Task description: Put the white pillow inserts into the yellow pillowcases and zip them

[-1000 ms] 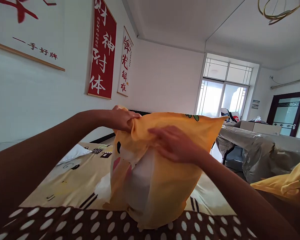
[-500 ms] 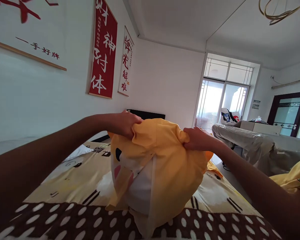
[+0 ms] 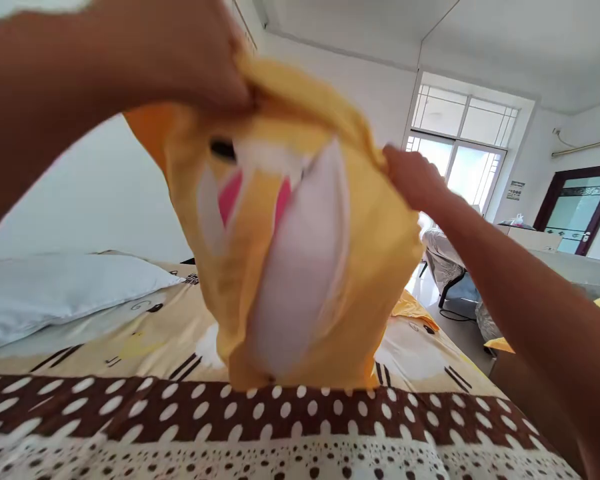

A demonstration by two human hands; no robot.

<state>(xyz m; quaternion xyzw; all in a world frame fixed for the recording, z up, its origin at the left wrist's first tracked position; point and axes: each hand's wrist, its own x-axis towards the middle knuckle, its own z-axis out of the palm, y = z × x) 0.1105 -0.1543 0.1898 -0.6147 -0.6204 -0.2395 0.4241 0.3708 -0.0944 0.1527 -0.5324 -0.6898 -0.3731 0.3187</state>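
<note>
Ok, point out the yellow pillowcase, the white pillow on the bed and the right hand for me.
yellow pillowcase (image 3: 380,253): head view, on its plain yellow side panel.
white pillow (image 3: 55,290): head view, middle of its top surface, at the left.
right hand (image 3: 413,180): head view, back of the hand gripping the pillowcase edge.

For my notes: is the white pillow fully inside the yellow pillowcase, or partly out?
Partly out. White pillow shows through the open yellow pillowcase, gripped on top by left hand and right hand.

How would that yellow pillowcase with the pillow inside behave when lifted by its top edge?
The yellow pillowcase probably drapes limply: it bunches where the left hand and right hand pinch it. The white pillow inside looks soft and light, likely to sag or slide toward the open slit.
</note>
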